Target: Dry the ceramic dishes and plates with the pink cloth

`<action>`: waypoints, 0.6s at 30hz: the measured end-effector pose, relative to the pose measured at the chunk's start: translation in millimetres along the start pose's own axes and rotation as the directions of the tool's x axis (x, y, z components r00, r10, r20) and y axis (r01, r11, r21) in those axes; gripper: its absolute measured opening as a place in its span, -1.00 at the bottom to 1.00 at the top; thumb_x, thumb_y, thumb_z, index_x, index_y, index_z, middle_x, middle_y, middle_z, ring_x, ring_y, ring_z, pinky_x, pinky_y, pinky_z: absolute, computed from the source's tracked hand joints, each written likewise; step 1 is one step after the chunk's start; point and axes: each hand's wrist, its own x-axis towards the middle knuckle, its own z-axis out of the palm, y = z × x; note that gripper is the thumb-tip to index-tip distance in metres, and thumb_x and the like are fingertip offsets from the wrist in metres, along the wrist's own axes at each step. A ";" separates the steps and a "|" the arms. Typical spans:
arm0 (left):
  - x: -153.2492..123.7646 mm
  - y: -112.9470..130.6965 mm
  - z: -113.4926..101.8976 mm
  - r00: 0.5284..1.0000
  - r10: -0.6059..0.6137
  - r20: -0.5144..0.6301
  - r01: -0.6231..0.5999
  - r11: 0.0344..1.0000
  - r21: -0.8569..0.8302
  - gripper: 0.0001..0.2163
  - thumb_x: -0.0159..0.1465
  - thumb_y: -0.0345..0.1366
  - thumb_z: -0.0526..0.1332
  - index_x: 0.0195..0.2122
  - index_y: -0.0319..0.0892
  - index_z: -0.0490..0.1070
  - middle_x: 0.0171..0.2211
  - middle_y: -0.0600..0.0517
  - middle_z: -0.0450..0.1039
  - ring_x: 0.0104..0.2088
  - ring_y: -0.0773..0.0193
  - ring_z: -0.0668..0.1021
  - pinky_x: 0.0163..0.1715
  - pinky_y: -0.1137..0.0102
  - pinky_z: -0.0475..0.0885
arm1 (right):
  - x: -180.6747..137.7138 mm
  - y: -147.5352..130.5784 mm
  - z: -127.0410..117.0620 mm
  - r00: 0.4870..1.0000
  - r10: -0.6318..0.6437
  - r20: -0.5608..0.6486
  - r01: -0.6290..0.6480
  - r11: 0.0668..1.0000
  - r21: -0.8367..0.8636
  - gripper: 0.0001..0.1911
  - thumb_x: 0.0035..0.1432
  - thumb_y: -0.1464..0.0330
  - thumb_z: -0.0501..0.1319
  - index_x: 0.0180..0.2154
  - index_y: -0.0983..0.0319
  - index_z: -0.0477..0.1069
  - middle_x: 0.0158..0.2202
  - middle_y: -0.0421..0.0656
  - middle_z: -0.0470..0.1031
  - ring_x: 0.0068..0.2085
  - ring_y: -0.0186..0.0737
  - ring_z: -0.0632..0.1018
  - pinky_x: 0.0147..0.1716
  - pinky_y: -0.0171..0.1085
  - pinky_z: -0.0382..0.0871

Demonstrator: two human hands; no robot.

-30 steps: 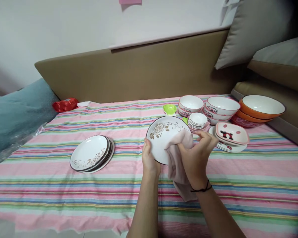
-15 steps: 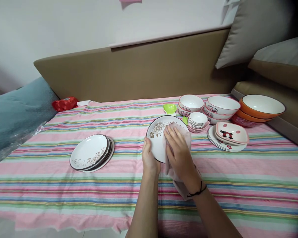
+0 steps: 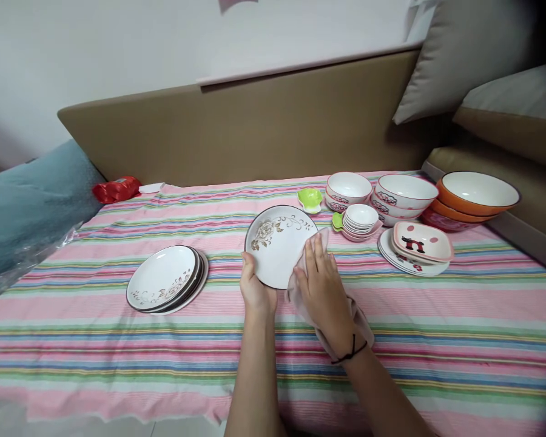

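My left hand (image 3: 257, 290) grips a white plate (image 3: 279, 255) by its lower left edge, thumb on the rim and fingers hidden beneath. Brown flowers decorate the plate's upper side, and its rim is dark. A pale pink cloth (image 3: 306, 303) lies under my right hand (image 3: 321, 282), which presses it onto the plate's right edge; part of the cloth hangs below the wrist. To the left, a stack of plates (image 3: 161, 279) with the same flower pattern rests on the striped cloth.
Across the striped bedspread (image 3: 118, 352), several dishes stand at the right: small white bowls (image 3: 361, 216), white bowls with red rims (image 3: 406, 193), orange bowls (image 3: 480, 191), and a square pink dish (image 3: 422, 241) on plates. A green dish (image 3: 310, 199) is behind my plate. Left lies a red package (image 3: 117, 190).
The plate and both hands have shifted left. My right hand with the cloth has slid from the plate's face to its right edge, uncovering more of the flower pattern.
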 end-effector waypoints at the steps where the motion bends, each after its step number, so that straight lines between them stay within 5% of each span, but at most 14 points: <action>1: -0.9 -1.4 0.2 1.000 -0.008 0.006 0.008 1.000 0.013 -0.64 0.35 -0.14 0.07 0.04 -0.24 0.43 0.04 -0.18 0.49 0.07 0.05 0.52 0.10 0.18 0.40 | 2.5 0.7 3.3 0.999 0.035 -0.013 -0.035 0.999 -0.003 -0.38 0.38 0.26 -0.10 0.35 0.42 -0.11 0.41 0.07 -0.17 0.39 0.05 -0.08 0.28 0.12 0.02; 4: -3.3 -6.8 0.1 0.998 -0.038 0.045 0.037 0.999 0.034 -0.63 0.36 -0.17 0.06 0.05 -0.28 0.42 0.10 -0.21 0.44 0.11 0.05 0.48 0.15 0.19 0.35 | 9.5 -3.2 6.1 1.000 0.000 -0.018 0.000 1.000 0.025 -0.40 0.38 0.28 -0.13 0.37 0.32 -0.15 0.40 -0.04 -0.11 0.40 0.09 -0.21 0.27 0.23 -0.08; 10: -5.0 -7.7 -2.6 0.980 -0.191 0.063 0.188 0.981 0.055 -0.59 0.36 -0.10 0.04 -0.05 -0.34 0.49 0.09 -0.23 0.45 0.18 0.06 0.41 0.21 0.24 0.28 | 11.0 -17.3 -6.7 0.925 -0.365 0.106 0.335 0.915 0.225 -0.46 0.38 0.31 -0.12 0.35 0.20 -0.02 0.39 -0.18 -0.04 0.40 -0.09 -0.16 0.31 0.06 0.01; 15: -4.5 -5.6 0.5 0.995 -0.088 0.053 0.087 0.996 0.009 -0.61 0.35 -0.11 0.05 -0.04 -0.30 0.49 0.07 -0.21 0.47 0.17 0.03 0.42 0.18 0.21 0.32 | 11.8 -6.9 -6.4 0.976 -0.217 -0.006 0.216 0.966 0.145 -0.40 0.37 0.32 -0.11 0.37 0.30 -0.17 0.40 0.00 -0.12 0.40 -0.03 -0.09 0.29 0.13 0.03; 18: -7.0 -10.1 2.3 0.986 -0.134 0.099 0.132 0.991 0.035 -0.63 0.35 -0.13 0.08 0.02 -0.28 0.45 0.12 -0.20 0.42 0.19 0.05 0.40 0.19 0.23 0.30 | 15.2 -2.9 -4.8 0.990 -0.104 -0.095 0.116 0.985 0.127 -0.33 0.37 0.29 -0.11 0.37 0.36 -0.33 0.41 0.09 -0.26 0.40 0.04 -0.20 0.29 0.21 -0.05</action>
